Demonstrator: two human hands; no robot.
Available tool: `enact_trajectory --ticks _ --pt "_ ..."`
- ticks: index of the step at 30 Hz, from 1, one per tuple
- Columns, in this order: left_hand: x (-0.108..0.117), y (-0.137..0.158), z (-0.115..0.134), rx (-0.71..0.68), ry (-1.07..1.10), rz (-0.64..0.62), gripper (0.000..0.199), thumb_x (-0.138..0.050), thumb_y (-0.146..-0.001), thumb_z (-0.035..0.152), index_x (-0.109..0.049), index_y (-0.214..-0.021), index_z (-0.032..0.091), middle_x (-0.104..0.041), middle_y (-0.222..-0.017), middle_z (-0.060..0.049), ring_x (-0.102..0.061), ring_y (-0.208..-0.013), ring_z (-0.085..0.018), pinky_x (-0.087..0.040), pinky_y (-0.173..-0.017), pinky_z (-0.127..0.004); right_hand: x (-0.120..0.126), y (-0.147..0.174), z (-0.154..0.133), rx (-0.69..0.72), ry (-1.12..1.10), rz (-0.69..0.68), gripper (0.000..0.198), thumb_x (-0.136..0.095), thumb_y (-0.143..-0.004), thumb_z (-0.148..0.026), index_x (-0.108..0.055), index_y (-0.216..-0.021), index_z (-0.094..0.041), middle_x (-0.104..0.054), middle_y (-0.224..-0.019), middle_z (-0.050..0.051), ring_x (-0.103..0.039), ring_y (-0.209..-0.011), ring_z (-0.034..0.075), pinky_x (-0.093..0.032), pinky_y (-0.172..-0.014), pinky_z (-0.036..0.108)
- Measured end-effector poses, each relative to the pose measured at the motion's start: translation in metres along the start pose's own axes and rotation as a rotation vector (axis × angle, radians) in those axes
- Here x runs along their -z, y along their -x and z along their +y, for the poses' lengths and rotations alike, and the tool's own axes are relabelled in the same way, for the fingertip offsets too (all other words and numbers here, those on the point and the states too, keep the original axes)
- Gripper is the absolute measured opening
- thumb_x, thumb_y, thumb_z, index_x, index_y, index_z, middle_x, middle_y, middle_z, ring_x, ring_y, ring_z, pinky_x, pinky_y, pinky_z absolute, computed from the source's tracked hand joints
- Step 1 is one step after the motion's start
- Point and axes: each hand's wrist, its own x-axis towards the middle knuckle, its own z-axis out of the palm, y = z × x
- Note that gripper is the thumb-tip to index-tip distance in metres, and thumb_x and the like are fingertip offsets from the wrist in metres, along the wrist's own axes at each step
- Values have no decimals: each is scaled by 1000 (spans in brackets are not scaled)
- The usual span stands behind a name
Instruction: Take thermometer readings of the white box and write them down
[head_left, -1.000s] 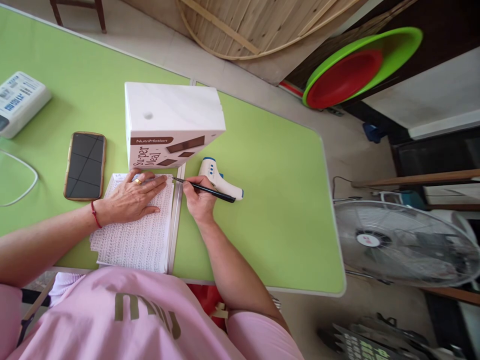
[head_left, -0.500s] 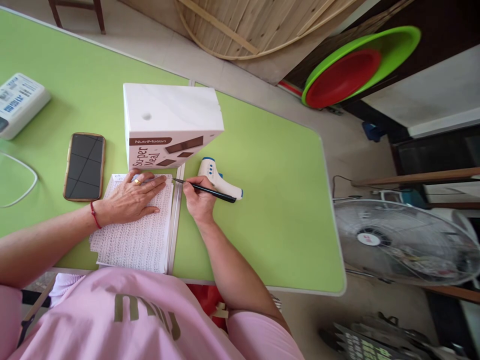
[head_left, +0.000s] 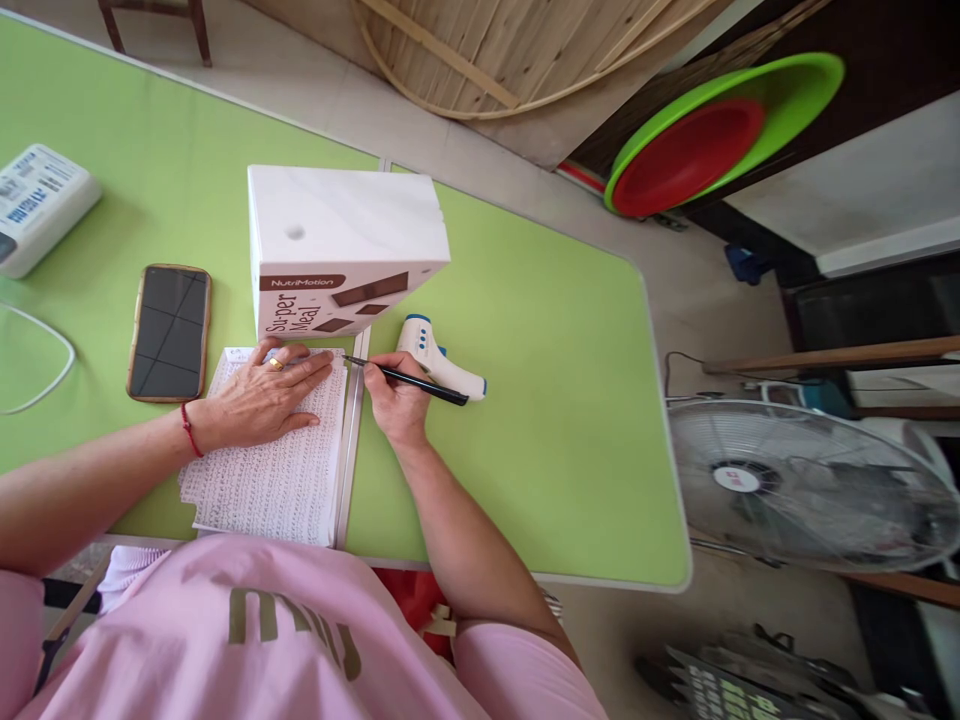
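My left hand (head_left: 271, 395) lies flat across the upper part of a sheet of paper (head_left: 262, 485) covered in rows of handwriting, its fingers stretched out. A ring and a red cord bracelet show on that hand and wrist. In my right hand (head_left: 399, 400) is a black pen (head_left: 424, 382), pinched between thumb and fingers, its tip at the paper's upper right edge. Just behind my right hand lies a white and blue infrared thermometer (head_left: 441, 360). A white box (head_left: 345, 215) printed "NutriMotion Super Meal" stands right beyond the paper's top edge.
A smartphone (head_left: 171, 333) lies left of the paper on the green table (head_left: 555, 430). Farther left are a white device (head_left: 46, 205) and a white cable (head_left: 64, 375). A floor fan (head_left: 814, 485) stands past the table's right end; green and red basins (head_left: 690, 160) lean behind.
The pen has tilted very slightly in my right hand, its rear end shifting a little left. My left hand stays put on the paper.
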Motion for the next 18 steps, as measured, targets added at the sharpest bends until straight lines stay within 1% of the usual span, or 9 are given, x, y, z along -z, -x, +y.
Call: enact_trajectory --ticks 5,7,8,9,11,13,15,16,18 --pt "1 -1 1 0 16 -6 61 -47 -107 49 -45 -157 14 -52 -160 -17 -48 -141 -38 -32 -115 -57 1 1 0 21 28 25 25 -63 -85 -49 -60 -79 -24 -59 -62 -5 -50 -52 12 -45 -51 27" --pt "4 -2 1 -19 4 36 55 -45 -108 46 -49 -152 13 -57 -155 -17 -52 -137 -37 -36 -112 -56 3 3 -2 74 44 41 23 -62 -88 -47 -61 -82 -24 -60 -64 -4 -52 -53 13 -46 -53 28" --pt "5 -1 1 -30 -4 81 49 -43 -108 43 -52 -146 13 -62 -149 -18 -56 -131 -35 -40 -108 -54 4 4 -3 114 62 48 21 -61 -89 -45 -62 -84 -25 -61 -66 -4 -54 -55 13 -48 -54 29" --pt "7 -1 2 -39 -6 148 42 -42 -109 40 -55 -139 13 -66 -140 -17 -60 -122 -33 -44 -103 -52 6 5 -4 162 88 57 18 -60 -89 -42 -63 -87 -25 -62 -69 -3 -56 -57 14 -49 -56 30" --pt "10 1 2 -34 8 348 27 -41 -108 33 -55 -126 17 -71 -119 -13 -63 -103 -28 -49 -90 -47 8 6 -6 281 158 76 11 -60 -90 -36 -63 -90 -25 -65 -74 -1 -59 -61 15 -51 -59 32" --pt "11 3 1 15 58 591 17 -43 -106 30 -50 -119 22 -65 -106 -8 -60 -94 -24 -50 -83 -45 10 7 -6 424 213 89 5 -60 -91 -29 -64 -92 -26 -65 -77 0 -60 -66 17 -50 -61 33" --pt "9 4 -1 90 141 817 15 -46 -105 33 -46 -117 25 -56 -105 -6 -57 -96 -23 -51 -82 -46 11 7 -7 559 254 82 6 -61 -90 -22 -66 -93 -25 -65 -79 2 -60 -70 18 -48 -61 33" --pt "7 5 -3 140 180 903 16 -47 -104 36 -45 -117 26 -52 -106 -6 -56 -99 -23 -52 -84 -47 11 8 -8 604 290 67 9 -62 -90 -20 -68 -94 -25 -64 -79 2 -59 -72 19 -47 -62 34" --pt "3 5 -8 256 240 1003 24 -49 -104 45 -44 -120 27 -47 -111 -6 -54 -107 -25 -51 -91 -51 12 9 -10 639 410 21 15 -63 -88 -14 -71 -94 -26 -63 -80 3 -58 -76 20 -45 -70 37"
